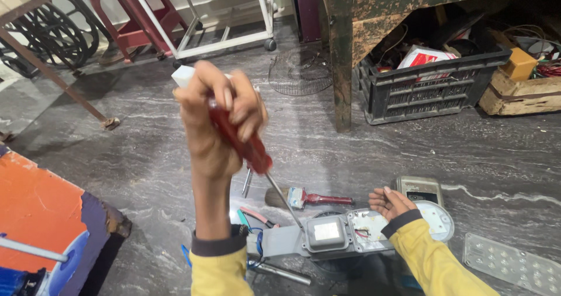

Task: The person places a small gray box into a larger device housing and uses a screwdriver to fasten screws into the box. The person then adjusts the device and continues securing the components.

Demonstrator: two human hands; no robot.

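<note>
On the grey veined stone floor (pixel 146 156), seen from above by the head camera, an opened grey metal lamp housing (pixel 327 237) lies lengthwise in front of the person, its lid off so that a square silver module and a white inner board with red wiring face upward within reach of a tool. Left hand (pixel 216 120): raised well above the work with the fingers wrapped tight around the translucent red handle of a long steel-shafted screwdriver (pixel 248 147); a small white block shows above the fist, though whether it is held or simply lies behind cannot be told. The shaft slants down and to the right so that its tip meets the housing near the corner of the silver module, an angle that lets the raised fist bear along the tool's axis. Right hand (pixel 390 203): fingers loosely curled and half open, gripping nothing, resting on the far end of the housing, apparently to steady it against the push of the tool. Both forearms wear yellow sleeves with dark cuffs. Just beyond the housing lie a red-handled paintbrush (pixel 312 199) and slim-handled pliers (pixel 257 217), close enough to pick up without shifting position. A round white diffuser cover (pixel 438 220) and a clear studded lens panel (pixel 514 264) rest to the right, set apart from the opened body. A black plastic crate (pixel 432 88) of oddments sits under the worn green wooden bench (pixel 345 56) farther back.
</note>
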